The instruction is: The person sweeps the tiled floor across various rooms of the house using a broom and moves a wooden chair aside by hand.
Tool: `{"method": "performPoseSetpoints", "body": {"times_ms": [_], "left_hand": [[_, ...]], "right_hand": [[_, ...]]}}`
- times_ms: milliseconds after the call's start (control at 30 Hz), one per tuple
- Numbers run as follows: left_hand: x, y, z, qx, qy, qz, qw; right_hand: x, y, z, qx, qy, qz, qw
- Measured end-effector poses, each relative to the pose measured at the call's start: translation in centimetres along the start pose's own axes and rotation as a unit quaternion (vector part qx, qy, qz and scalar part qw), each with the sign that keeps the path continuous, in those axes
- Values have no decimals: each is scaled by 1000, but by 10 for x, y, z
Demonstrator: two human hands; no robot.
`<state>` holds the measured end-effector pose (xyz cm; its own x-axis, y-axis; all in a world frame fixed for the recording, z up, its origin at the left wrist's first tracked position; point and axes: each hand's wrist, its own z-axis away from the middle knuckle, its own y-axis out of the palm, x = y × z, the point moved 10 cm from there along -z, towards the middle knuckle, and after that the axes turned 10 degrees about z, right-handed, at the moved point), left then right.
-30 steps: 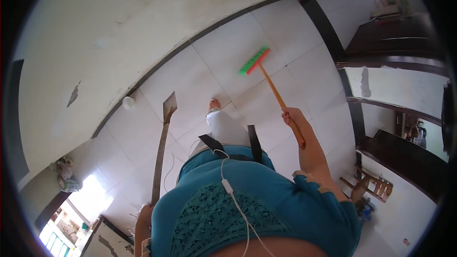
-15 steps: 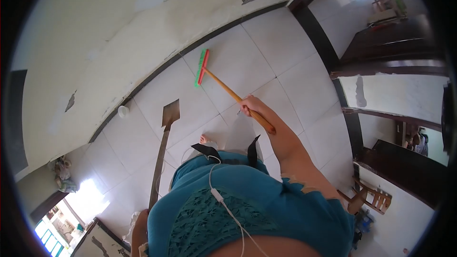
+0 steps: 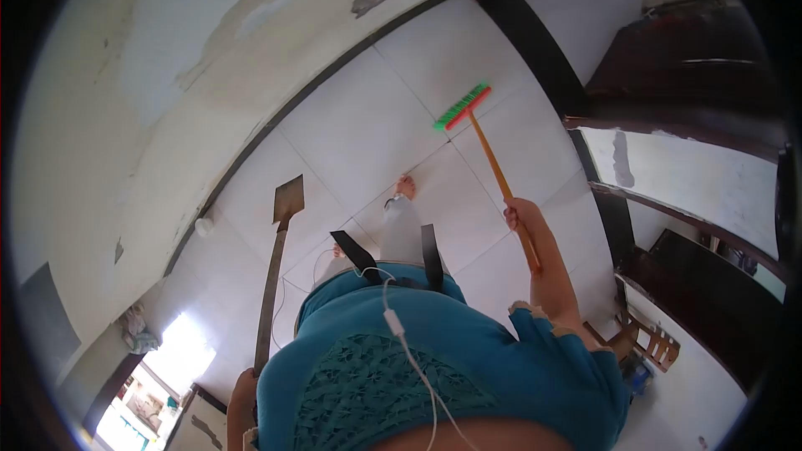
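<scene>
Clamped round the wooden handle of one broom (image 3: 490,154), the person's right hand (image 3: 521,214) is a closed fist. Their left hand (image 3: 244,388), partly hidden by the teal shirt (image 3: 359,296), is closed on the upper end of one long-handled scoop (image 3: 275,276). So I count two hands, two tools, one to each. On the tiled floor (image 3: 326,146) are two bare feet (image 3: 406,187), one well forward, the other only just peeking out. Two black straps (image 3: 355,255) hang at the waist, one white cable (image 3: 393,321) runs down the front, and one small white object (image 3: 204,226) lies by the wall's foot.

Half a second ago the broom's green bristles were close to the wall (image 3: 184,108), on the person's left; now they've swung out to the right, ahead of the forward foot. Whether they touch the tiles, I can't tell. The scoop has kept to the left side.
</scene>
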<state>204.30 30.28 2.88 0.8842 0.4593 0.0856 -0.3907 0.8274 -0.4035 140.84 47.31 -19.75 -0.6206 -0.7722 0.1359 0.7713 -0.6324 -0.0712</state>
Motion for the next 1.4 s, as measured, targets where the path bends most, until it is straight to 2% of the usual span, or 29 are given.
{"method": "performPoseSetpoints", "body": {"times_ms": [133,200,300,400,467,533,633,733,867,967,1033,1100,1167,1200,1300,1333,1367,1400], "left_hand": [[-54,-14,-1,0,19,-38,999],[-78,-22,-4,-3,30,-55,998],[-112,-35,-8,-7,49,-76,996],[-142,-50,-12,-12,67,-94,993],[-165,-61,-15,-9,79,-103,992],[-193,-72,-18,4,99,-97,990],[-225,-81,-33,10,123,-91,988],[-252,-94,-42,-1,144,-131,981],[-280,-101,-62,22,196,-182,963],[-314,-103,-52,1,159,-226,961],[-324,-100,-54,-1,143,-186,972],[-355,-93,-43,-23,134,-184,973],[-400,-80,-16,-60,131,-226,963],[-422,-79,-7,-65,125,-234,962],[-478,-61,19,-57,112,-244,962],[-482,-56,8,-39,149,-264,952],[-504,-55,21,-44,132,-259,956],[-529,-53,29,-54,125,-264,955]], "right_hand": [[16,16,39,20,-69,45,996],[16,36,27,83,-61,9,995],[33,71,19,104,-70,31,992],[32,57,7,89,-78,21,993],[20,22,7,62,-70,32,995],[5,-6,11,30,6,-62,998],[28,-17,24,7,-27,-86,996],[69,-11,27,-9,-84,-59,995],[156,19,5,59,-124,-60,989],[240,42,-40,113,-148,-3,983],[310,45,-53,116,-192,12,974],[355,40,-89,140,-116,-25,983],[399,10,-117,152,-121,-85,977],[412,-3,-130,157,-122,-119,973],[390,-73,-141,126,-142,-14,982],[384,-81,-125,148,-137,-44,979],[377,-84,-100,172,-128,-77,974],[391,-88,-78,136,-156,-14,978]]}}
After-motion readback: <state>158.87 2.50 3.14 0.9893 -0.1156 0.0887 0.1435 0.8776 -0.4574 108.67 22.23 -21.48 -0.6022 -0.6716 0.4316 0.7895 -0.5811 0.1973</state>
